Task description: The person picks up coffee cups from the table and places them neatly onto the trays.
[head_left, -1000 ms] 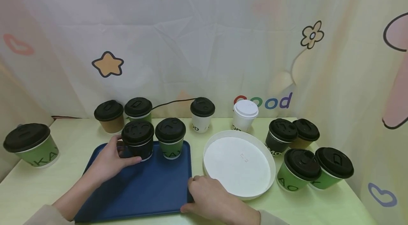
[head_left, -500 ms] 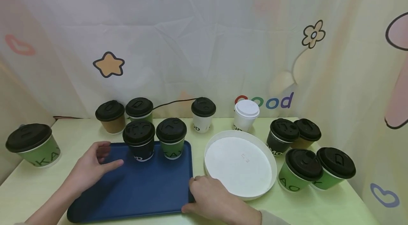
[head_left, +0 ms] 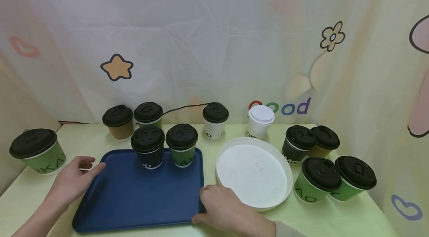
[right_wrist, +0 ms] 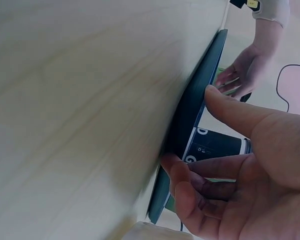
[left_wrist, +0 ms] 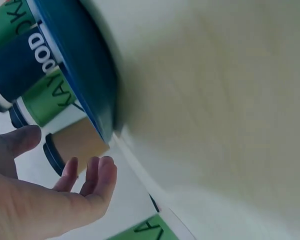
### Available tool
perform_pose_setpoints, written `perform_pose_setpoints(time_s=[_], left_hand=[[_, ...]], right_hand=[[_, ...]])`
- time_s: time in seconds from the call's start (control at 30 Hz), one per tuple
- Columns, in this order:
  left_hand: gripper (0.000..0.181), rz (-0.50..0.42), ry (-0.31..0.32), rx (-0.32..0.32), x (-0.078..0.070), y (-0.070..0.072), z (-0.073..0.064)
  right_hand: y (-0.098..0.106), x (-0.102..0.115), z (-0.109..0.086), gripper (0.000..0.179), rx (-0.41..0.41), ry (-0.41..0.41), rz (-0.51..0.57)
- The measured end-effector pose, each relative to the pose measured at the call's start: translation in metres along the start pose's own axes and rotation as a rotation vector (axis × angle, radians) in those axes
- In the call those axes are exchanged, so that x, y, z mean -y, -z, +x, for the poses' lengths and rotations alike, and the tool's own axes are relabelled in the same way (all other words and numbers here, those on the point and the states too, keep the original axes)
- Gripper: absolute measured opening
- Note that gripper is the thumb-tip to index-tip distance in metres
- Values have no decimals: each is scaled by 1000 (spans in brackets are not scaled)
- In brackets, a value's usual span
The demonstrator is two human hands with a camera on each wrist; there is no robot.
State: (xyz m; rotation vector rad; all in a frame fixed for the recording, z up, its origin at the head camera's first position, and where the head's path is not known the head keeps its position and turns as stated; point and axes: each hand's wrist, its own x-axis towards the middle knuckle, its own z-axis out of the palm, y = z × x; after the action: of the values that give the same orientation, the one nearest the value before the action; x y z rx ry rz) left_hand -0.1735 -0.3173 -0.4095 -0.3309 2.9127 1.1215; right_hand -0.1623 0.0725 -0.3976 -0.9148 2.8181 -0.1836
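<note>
My left hand (head_left: 71, 182) hovers off the left side of the blue tray (head_left: 144, 196), fingers loosely bent and holding nothing. It is between the tray and a green paper cup with a black lid (head_left: 47, 158). At the tray's right edge, near the front corner, my right hand (head_left: 221, 207) grips the rim; the right wrist view shows its thumb (right_wrist: 230, 107) and fingers against that edge. Toward the back of the tray, a black-lidded dark cup (head_left: 151, 158) stands upright beside a green cup (head_left: 182, 157).
Behind the tray stand a brown cup (head_left: 121, 131), another green cup (head_left: 149, 113) and a white cup with black lid (head_left: 213, 129). A white-lidded cup (head_left: 258, 127) is behind a round white tray (head_left: 222, 188). Several cups, including a green one (head_left: 306, 188), crowd the right side.
My left hand has let go of the dark cup on the tray and moved left, past the tray's edge. The right hand has stayed at the right rim.
</note>
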Motion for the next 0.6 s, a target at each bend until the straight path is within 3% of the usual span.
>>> perform_pose_setpoints(time_s=[0.23, 0.4, 0.6], left_hand=[[76, -38, 95, -42, 14, 12, 3], [79, -121, 124, 16, 23, 23, 5], [85, -150, 153, 63, 31, 34, 6]], right_hand=[[0, 0, 1, 52, 10, -4, 9], [-1, 1, 0, 51, -3, 1, 5], [0, 0, 1, 51, -14, 3, 7]])
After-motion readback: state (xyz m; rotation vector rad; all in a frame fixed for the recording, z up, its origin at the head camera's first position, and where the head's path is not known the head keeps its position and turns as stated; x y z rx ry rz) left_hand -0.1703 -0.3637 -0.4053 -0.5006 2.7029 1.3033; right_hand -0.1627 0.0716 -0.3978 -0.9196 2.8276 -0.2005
